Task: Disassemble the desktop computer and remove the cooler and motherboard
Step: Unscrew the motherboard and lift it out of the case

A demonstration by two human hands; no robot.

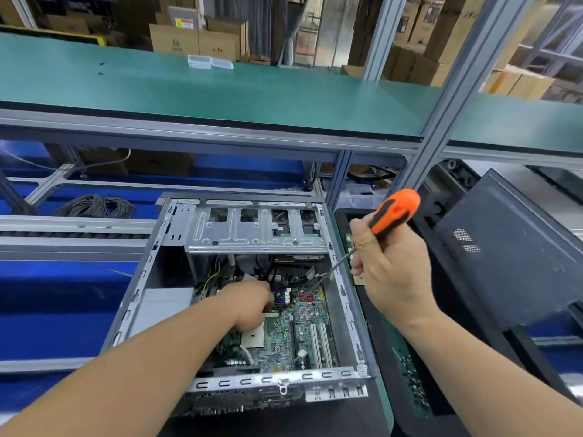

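Case (pixel 176 234) lies on its side on the counter (pixel 386 402), open face up — that puts the board (pixel 285 334) flat and reachable from above. Board is still seated in the case floor, right of the bare grey panel, below the drive cage (pixel 255 228). CPU socket (pixel 254 337) shows bare; no cooler seen on it, so that part looks done. Left hand (pixel 250 307) reaches into the case just above the socket, fingers buried among the cables (pixel 271 280) — cannot tell whether they pinch one or only push; likely clearing leads off the board. Right hand (pixel 389 272) hovers over the case's right wall, fingers clamped on the screwdriver (pixel 392 214) handle, shaft angled down with the tip near the red chip (pixel 305 298) — held ready, probably for a board screw. Removed side panel (pixel 504 257) leans right of the case.
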